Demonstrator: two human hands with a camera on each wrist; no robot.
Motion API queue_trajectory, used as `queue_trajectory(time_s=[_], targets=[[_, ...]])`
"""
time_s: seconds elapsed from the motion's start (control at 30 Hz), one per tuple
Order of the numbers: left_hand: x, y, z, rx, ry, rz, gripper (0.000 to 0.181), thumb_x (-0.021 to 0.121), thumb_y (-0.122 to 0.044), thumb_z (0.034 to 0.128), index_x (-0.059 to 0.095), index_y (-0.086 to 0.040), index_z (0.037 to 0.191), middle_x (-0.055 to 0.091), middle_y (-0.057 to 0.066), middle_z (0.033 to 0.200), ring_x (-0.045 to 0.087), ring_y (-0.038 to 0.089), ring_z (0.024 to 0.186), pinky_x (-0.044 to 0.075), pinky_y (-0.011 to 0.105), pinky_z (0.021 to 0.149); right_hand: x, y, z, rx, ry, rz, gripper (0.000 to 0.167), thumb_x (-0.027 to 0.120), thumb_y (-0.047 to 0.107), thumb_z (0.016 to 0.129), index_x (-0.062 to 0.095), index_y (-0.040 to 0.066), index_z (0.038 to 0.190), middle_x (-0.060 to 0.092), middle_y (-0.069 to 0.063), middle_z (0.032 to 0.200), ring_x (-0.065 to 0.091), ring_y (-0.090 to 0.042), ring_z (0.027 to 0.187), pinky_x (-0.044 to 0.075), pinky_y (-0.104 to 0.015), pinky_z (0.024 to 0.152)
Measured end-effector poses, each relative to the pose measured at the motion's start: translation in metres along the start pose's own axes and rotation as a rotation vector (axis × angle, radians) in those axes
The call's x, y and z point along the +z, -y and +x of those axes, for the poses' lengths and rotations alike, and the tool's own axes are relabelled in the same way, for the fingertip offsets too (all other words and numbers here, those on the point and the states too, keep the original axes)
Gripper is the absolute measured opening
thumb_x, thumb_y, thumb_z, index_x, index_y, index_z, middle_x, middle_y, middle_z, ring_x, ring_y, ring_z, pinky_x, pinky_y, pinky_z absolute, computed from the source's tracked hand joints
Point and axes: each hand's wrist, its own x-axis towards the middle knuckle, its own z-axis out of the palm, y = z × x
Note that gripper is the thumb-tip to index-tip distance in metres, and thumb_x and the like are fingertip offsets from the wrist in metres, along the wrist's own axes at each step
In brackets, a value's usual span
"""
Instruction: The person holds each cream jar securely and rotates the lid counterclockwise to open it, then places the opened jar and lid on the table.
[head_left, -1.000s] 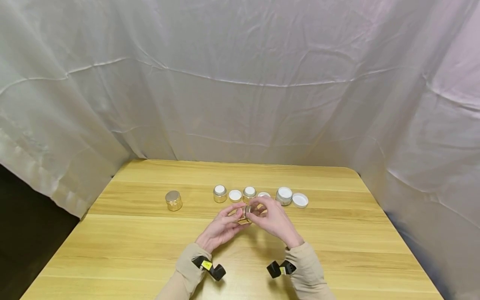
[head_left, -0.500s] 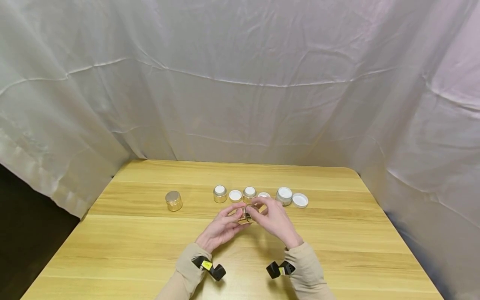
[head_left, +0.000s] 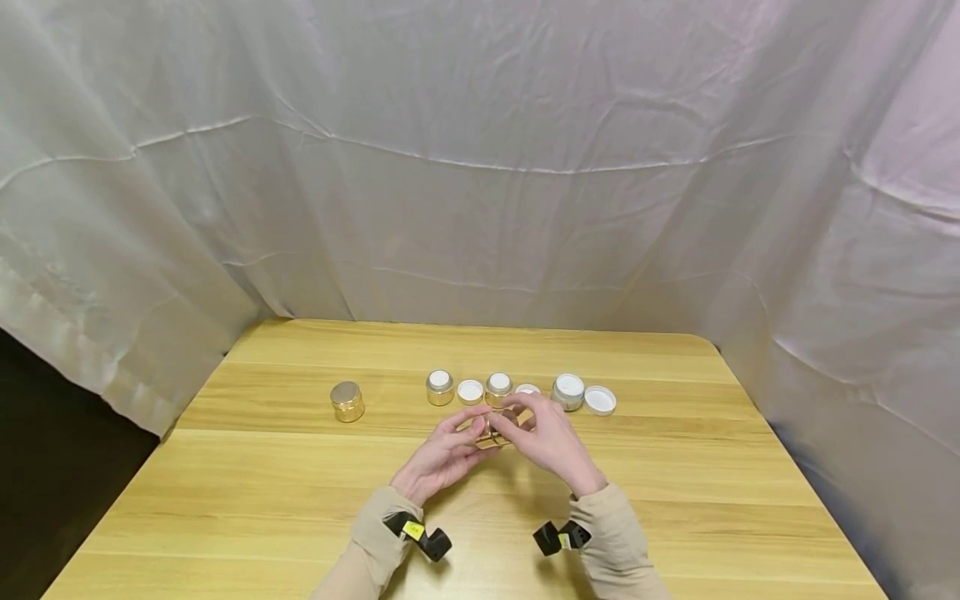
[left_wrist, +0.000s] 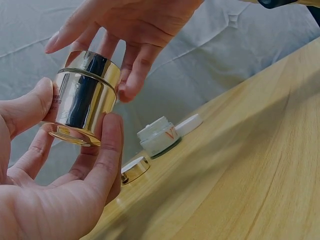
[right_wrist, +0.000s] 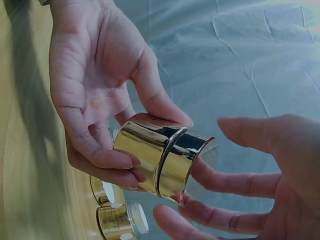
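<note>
My left hand holds a shiny gold cosmetic jar around its body, thumb on one side and fingers on the other. The gold lid sits on the jar, with a thin seam between them. The jar is tilted, its lid toward my right hand. That hand's fingers spread loosely around the lid. In the right wrist view its thumb stands off the lid, while a fingertip reaches the lid's end. In the head view my fingers cover much of the jar.
A closed gold jar stands at left. Behind my hands, two gold jars without lids, showing white tops, stand beside upturned lids. Farther right are a pale glass jar and its white-lined lid. Grey curtains surround the wooden table.
The right hand's fingers and thumb have shifted slightly around the lid. The left hand keeps the jar in the same place.
</note>
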Motion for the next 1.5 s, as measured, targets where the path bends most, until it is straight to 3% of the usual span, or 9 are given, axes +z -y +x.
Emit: queue_trajectory(time_s=[0.13,0.27,0.5,0.6,0.8,0.97,1.1,1.37,1.5], targets=[[0.0004,0.0000,-0.0004,-0.004,-0.009,-0.008,0.021,0.060,-0.012,0.0998,0.067,-0.021,0.117,0.064,-0.002,0.118,0.065,0.008,0.108,0.056,0.033,0.105,0.0013,-0.0001,-0.0006,0.025,-0.005,0.020,0.033,0.069,0.038,0.095,0.073,0.012,0.115,0.075,-0.009,0.106,0.072,-0.022,0.067,0.056,-0.024,0.056],[0.0004,0.0000,-0.0008,-0.004,0.003,-0.001,0.022,0.058,-0.011,0.1007,0.065,-0.019,0.121,0.064,-0.003,0.118,0.065,0.009,0.109,0.056,0.032,0.103,0.0014,-0.0013,-0.0016,0.000,0.014,0.035,0.024,0.070,0.030,0.094,0.073,0.012,0.110,0.075,-0.007,0.102,0.073,-0.023,0.065,0.054,-0.023,0.051],[0.0005,0.0002,-0.0006,-0.002,0.006,0.016,0.022,0.060,-0.013,0.1002,0.064,-0.018,0.122,0.065,-0.003,0.115,0.064,0.009,0.108,0.056,0.032,0.103,-0.0004,-0.0013,-0.0015,-0.064,0.021,-0.031,0.024,0.076,0.024,0.088,0.073,0.012,0.109,0.076,-0.004,0.098,0.070,-0.018,0.076,0.058,-0.026,0.067],[0.0006,0.0001,-0.0008,0.002,0.012,0.015,0.022,0.060,-0.014,0.0999,0.063,-0.018,0.122,0.065,-0.003,0.115,0.064,0.009,0.109,0.056,0.032,0.104,-0.0004,-0.0008,-0.0011,-0.049,0.029,-0.032,0.028,0.076,0.028,0.089,0.072,0.013,0.112,0.075,-0.004,0.100,0.070,-0.017,0.077,0.059,-0.028,0.069],[0.0014,-0.0005,-0.0011,0.000,0.009,0.018,0.019,0.059,-0.013,0.1008,0.067,-0.022,0.115,0.063,-0.002,0.120,0.063,0.012,0.113,0.056,0.031,0.103,0.0017,-0.0003,-0.0010,0.026,-0.002,-0.006,0.037,0.069,0.039,0.094,0.071,0.011,0.118,0.075,-0.010,0.113,0.071,-0.019,0.068,0.056,-0.024,0.059],[-0.0002,-0.0001,-0.0005,-0.004,0.017,0.017,0.020,0.058,-0.012,0.1011,0.068,-0.023,0.114,0.062,-0.001,0.122,0.064,0.011,0.113,0.055,0.030,0.104,0.0021,0.0009,-0.0019,0.007,-0.006,0.027,0.028,0.068,0.033,0.096,0.073,0.010,0.112,0.075,-0.012,0.111,0.073,-0.025,0.065,0.053,-0.023,0.050],[-0.0016,0.0005,0.0001,-0.005,0.026,0.014,0.021,0.057,-0.012,0.1014,0.066,-0.021,0.117,0.063,-0.002,0.121,0.064,0.010,0.112,0.055,0.031,0.105,0.0018,0.0017,-0.0018,-0.001,-0.008,0.017,0.021,0.071,0.030,0.093,0.074,0.013,0.106,0.075,-0.009,0.108,0.071,-0.019,0.061,0.051,-0.023,0.047],[-0.0007,-0.0001,-0.0008,-0.002,0.005,0.010,0.022,0.061,-0.014,0.0997,0.065,-0.019,0.120,0.064,-0.003,0.117,0.064,0.009,0.110,0.055,0.032,0.104,0.0029,0.0000,-0.0002,-0.092,0.003,-0.071,0.016,0.073,0.026,0.092,0.074,0.015,0.103,0.074,0.000,0.091,0.068,-0.016,0.079,0.056,-0.023,0.069],[-0.0005,-0.0005,-0.0006,-0.003,0.011,0.010,0.021,0.060,-0.012,0.0999,0.065,-0.020,0.119,0.064,-0.004,0.118,0.063,0.008,0.110,0.055,0.033,0.106,0.0045,0.0004,0.0005,-0.067,0.005,-0.065,0.024,0.068,0.033,0.096,0.074,0.013,0.109,0.075,-0.003,0.099,0.067,-0.014,0.075,0.056,-0.022,0.064]])
